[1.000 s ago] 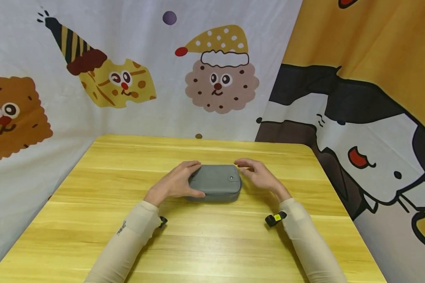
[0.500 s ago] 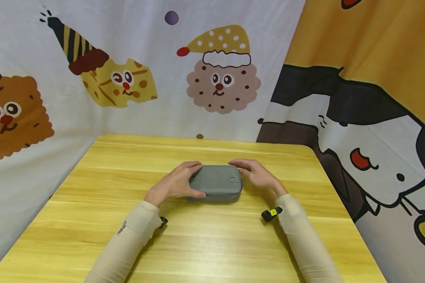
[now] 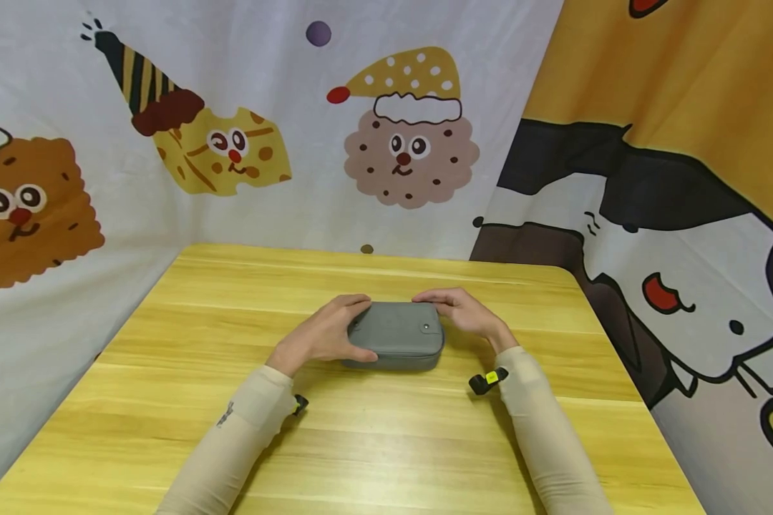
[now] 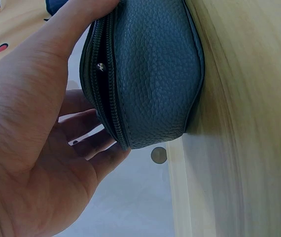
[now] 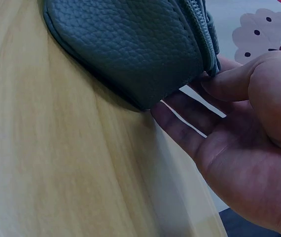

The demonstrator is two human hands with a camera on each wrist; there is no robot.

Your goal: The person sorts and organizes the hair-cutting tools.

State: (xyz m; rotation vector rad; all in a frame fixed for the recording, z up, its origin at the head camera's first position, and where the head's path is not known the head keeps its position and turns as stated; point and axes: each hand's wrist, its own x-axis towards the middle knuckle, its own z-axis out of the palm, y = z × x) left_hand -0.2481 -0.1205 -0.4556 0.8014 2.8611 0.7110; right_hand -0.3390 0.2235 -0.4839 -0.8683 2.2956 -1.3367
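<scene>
A grey pebbled-leather zipper case (image 3: 396, 329) lies flat on the wooden table, with a small metal snap near the right end of its lid. My left hand (image 3: 327, 330) grips the case's left end, thumb along the front side and fingers at the back. In the left wrist view, a dark gap shows between the zipper tapes (image 4: 112, 94). At the far right corner is my right hand (image 3: 467, 315). The right wrist view shows its thumb tip against the zipper's end (image 5: 210, 64) and the other fingers curled round behind the corner. Any zipper pull there is hidden.
The wooden table (image 3: 373, 443) extends round the case on all sides. Behind it hangs a white cartoon-printed curtain (image 3: 264, 222), with an orange and black printed one (image 3: 670, 93) to the right. A small camera (image 3: 487, 381) sits at my right wrist.
My right hand has moved left and closed in on the far right corner of the case. The left hand keeps its grip, and the case stays put on the table.
</scene>
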